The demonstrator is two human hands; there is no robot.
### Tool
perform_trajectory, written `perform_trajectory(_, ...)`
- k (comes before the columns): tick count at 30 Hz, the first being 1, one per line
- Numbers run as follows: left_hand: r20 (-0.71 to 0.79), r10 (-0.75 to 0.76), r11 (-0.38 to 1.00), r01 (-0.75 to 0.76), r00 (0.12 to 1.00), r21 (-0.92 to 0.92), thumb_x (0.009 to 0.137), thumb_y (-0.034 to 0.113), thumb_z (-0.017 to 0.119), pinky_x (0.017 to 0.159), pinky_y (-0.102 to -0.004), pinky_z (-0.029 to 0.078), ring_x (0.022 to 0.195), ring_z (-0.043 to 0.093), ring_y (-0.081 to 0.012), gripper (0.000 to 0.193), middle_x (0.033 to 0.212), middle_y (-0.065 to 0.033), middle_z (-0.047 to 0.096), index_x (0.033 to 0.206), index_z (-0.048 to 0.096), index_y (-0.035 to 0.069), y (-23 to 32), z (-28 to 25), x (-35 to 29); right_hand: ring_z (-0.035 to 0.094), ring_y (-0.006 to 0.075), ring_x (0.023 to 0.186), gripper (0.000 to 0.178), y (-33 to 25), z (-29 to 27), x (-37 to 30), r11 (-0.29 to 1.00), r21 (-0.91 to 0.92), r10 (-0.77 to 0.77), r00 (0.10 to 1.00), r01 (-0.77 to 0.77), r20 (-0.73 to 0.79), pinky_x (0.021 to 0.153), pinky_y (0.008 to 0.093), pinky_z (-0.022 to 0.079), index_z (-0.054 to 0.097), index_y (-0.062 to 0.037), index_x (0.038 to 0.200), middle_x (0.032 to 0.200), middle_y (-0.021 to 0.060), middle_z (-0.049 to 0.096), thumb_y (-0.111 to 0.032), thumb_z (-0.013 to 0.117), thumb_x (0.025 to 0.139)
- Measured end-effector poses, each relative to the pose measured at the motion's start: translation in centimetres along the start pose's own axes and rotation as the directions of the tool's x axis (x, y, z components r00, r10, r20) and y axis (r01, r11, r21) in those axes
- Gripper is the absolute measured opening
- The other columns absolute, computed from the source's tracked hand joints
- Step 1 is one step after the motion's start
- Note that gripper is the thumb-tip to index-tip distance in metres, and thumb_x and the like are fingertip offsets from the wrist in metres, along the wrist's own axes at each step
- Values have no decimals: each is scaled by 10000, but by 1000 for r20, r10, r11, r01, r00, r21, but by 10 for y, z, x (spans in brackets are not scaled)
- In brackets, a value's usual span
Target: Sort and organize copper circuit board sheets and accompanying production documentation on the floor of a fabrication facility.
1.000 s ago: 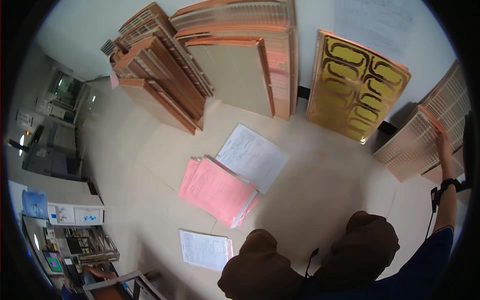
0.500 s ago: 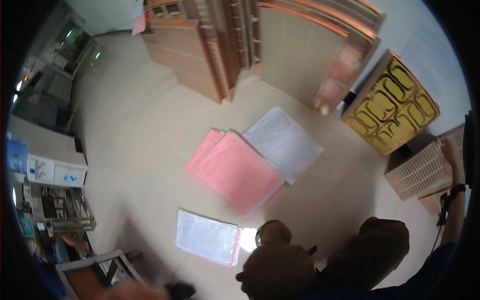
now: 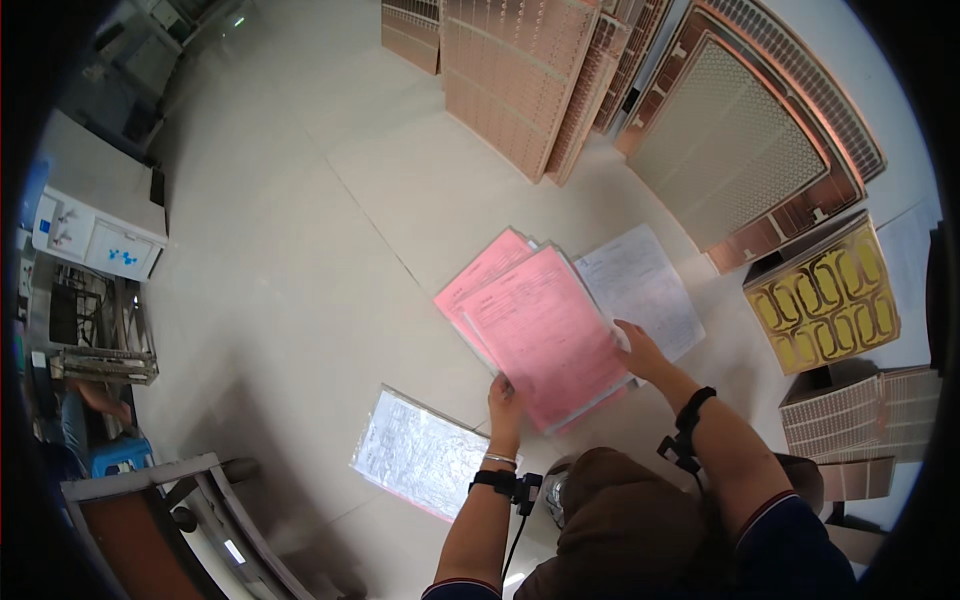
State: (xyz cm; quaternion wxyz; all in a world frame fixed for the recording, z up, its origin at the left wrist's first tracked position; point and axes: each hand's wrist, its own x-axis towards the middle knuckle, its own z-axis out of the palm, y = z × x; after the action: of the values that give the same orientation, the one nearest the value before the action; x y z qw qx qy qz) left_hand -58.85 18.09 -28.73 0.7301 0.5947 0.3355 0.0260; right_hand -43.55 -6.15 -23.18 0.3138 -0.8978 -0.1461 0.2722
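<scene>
A pile of pink printed sheets (image 3: 540, 320) in clear sleeves lies at the middle of the floor, slightly fanned. At its lower left edge, my left hand (image 3: 505, 398) is closed, fingertips partly hidden at the rim. My right hand (image 3: 645, 352) grips the right edge, its fingers bent round the border. A white printed sheet (image 3: 640, 285) lies on the floor behind the pile, partly covered by it. Nearer my left forearm is another stack of white sheets (image 3: 415, 445) in a shiny sleeve, with pink showing beneath.
Copper-coloured patterned panels (image 3: 515, 90) stand upright at the back, and a large framed panel (image 3: 730, 150) leans at the right wall. A yellow patterned block (image 3: 830, 300) and more panels (image 3: 850, 415) stand at right. A wheeled cart (image 3: 150, 540) is lower left; a white water dispenser (image 3: 95, 235) is far left.
My right hand has come from the panels at far right to the pink sheets. My left hand has moved from the lower left to their near edge. The view has shifted.
</scene>
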Motion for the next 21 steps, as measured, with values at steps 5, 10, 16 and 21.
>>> perform_trajectory(5, -160, -99, 968, 132, 982, 212, 789, 109, 576, 841, -330, 423, 967, 480, -242, 447, 1098, -171, 431, 1194, 443, -27, -8, 9, 7, 379, 428, 1168, 617, -15, 27, -4, 981, -189, 21, 984, -54, -176, 965, 460, 350, 330, -53, 1319, 1315, 247, 343, -105, 547, 744)
perform_trajectory(10, -334, -81, 985, 128, 939, 120, 783, 115, 586, 818, -334, 428, 932, 472, -250, 474, 1096, -183, 416, 1213, 432, -12, -1, 26, 1, 346, 434, 1197, 637, 8, 71, -9, 933, -275, -259, 964, 233, -61, 952, 480, 348, 360, -89, 1319, 1326, 240, 341, -176, 591, 731)
perform_trajectory(16, -143, 72, 981, -44, 987, 190, 768, 85, 597, 793, -343, 426, 929, 474, -259, 483, 1043, -180, 443, 1217, 444, -3, 79, 79, -17, 366, 412, 1193, 631, 6, 68, 2, 730, -482, -480, 866, 484, 142, 953, 480, 328, 358, -110, 1329, 1307, 176, 389, -297, 580, 768)
perform_trajectory(21, 47, 454, 693, -386, 890, 610, 749, 74, 619, 769, -372, 445, 880, 520, -305, 521, 1090, -192, 465, 1231, 438, 1, 67, 79, -14, 456, 272, 1122, 475, -79, 20, 6, 599, 622, 241, 855, -504, 460, 893, 437, 377, 441, -146, 1284, 1236, 84, 464, -399, 478, 884)
